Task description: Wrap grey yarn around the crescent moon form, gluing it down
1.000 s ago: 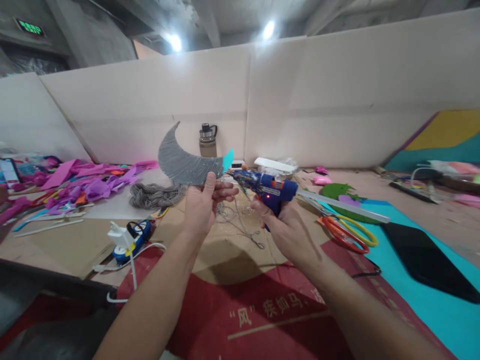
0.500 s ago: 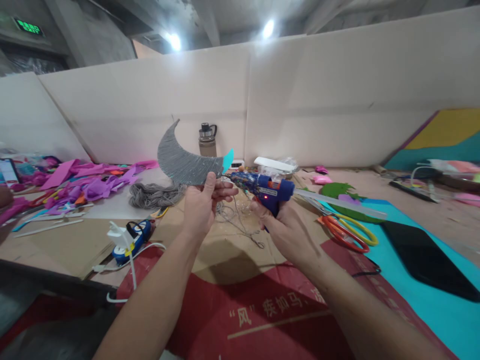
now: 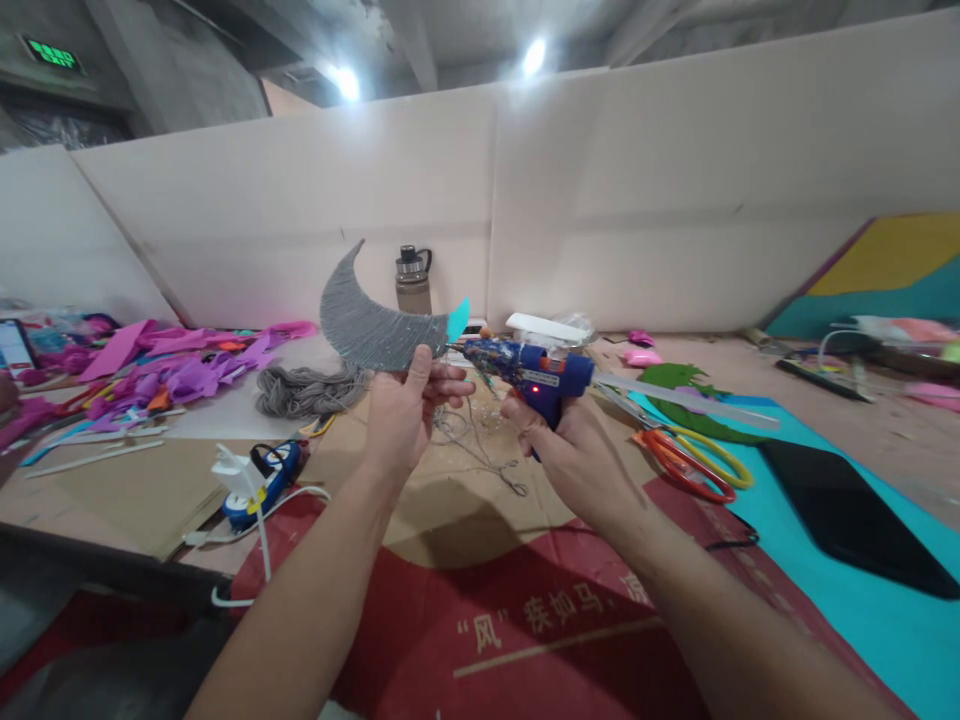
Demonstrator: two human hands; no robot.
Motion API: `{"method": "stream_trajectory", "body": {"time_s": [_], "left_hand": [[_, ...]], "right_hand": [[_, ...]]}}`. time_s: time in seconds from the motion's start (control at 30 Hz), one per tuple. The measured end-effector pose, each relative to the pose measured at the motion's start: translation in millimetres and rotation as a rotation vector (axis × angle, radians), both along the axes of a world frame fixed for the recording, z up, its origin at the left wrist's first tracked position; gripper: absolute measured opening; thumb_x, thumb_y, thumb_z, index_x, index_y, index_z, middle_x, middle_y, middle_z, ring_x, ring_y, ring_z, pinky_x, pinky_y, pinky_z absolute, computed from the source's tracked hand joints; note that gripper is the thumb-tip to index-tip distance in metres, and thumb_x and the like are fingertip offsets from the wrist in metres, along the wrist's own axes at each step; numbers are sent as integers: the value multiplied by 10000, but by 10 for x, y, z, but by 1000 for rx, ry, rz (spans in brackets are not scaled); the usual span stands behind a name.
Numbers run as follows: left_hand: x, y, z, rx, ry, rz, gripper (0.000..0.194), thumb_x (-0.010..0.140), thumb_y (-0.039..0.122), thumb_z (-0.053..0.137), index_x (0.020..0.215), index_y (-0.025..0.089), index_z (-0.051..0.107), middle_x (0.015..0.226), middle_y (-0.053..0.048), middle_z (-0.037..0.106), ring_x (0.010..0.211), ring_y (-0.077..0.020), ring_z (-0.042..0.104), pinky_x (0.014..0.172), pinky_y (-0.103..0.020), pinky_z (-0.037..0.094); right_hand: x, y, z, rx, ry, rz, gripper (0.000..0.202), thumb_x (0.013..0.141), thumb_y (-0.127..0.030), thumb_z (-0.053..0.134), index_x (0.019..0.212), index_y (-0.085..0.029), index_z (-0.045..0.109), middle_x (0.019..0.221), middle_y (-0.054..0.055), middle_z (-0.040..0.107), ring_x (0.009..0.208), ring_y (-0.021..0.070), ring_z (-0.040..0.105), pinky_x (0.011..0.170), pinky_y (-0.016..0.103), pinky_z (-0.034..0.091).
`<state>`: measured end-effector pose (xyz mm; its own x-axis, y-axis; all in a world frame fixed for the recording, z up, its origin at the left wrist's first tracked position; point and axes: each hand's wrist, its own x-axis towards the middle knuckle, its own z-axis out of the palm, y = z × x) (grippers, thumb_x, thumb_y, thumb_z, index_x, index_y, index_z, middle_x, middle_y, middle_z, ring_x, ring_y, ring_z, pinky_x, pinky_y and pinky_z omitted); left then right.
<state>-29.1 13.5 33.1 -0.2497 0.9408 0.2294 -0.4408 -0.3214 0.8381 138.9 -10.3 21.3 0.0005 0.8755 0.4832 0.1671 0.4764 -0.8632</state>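
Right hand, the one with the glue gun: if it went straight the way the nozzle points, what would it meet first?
Probably the gray yarn-wrapped crescent, near its turquoise tip; the glue gun looks very close to it, though depth is unclear.

Across a pale pinkish, flat worktop, I face smooth off-white upright panels, two of which meet at a thin vertical seam. Above their top edge I see a rough grey concrete ceiling with straight beams and two glaring white lamps. At my upper left, a rectangular green-lit exit sign glows beside a bare grey concrete wall.
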Motion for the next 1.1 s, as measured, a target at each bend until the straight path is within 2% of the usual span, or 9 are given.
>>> {"method": "stream_trajectory", "body": {"time_s": [0.17,0.47,0.67,0.77,0.9,1.03,1.1], "left_hand": [[-12,8,-3,7,-25,-15,325,778,411,764,693,126,632,623,-54,702,509,-142,687,432,-186,454],[-9,-23,20,6,-2,-37,344,799,431,738,698,119,636,643,-64,713,556,-144,706,463,-175,474],[3,-23,15,13,-12,-71,366,767,454,762,692,117,639,617,-67,704,620,-183,731,498,-198,514],[1,-15,8,24,-17,-86,386,738,468,782,682,115,636,614,-69,703,621,-190,732,495,-203,517],[-7,-6,1,4,-23,-58,389,738,481,777,706,119,636,633,-73,713,623,-190,732,491,-204,511],[-11,-9,2,48,-45,-65,362,730,457,790,736,125,646,640,-50,718,554,-149,702,461,-181,468],[-9,-18,10,78,-60,-73,337,732,436,791,749,130,652,660,-43,725,536,-134,690,461,-181,458]], "right_hand": [[7,6,-8,4,-143,29,321,879,-462,598,671,-217,590,566,-2,557,605,188,532,604,310,402],[23,19,1,-30,-130,35,350,869,-517,594,717,-202,620,576,6,574,588,184,526,580,308,389],[8,-15,99,0,-117,13,345,874,-502,574,713,-198,604,540,-11,545,527,156,499,535,293,383],[3,-42,136,-27,-68,5,336,855,-490,585,695,-195,584,526,-15,533,502,140,484,508,282,377],[16,16,92,-157,97,31,348,821,-519,633,746,-184,581,553,-21,544,494,125,498,494,268,402],[51,229,-25,-277,369,124,315,762,-471,706,872,-208,573,782,4,648,507,91,470,474,246,413],[83,372,-118,-391,387,148,309,731,-436,729,870,-214,565,810,11,657,505,86,457,474,242,424]]}}
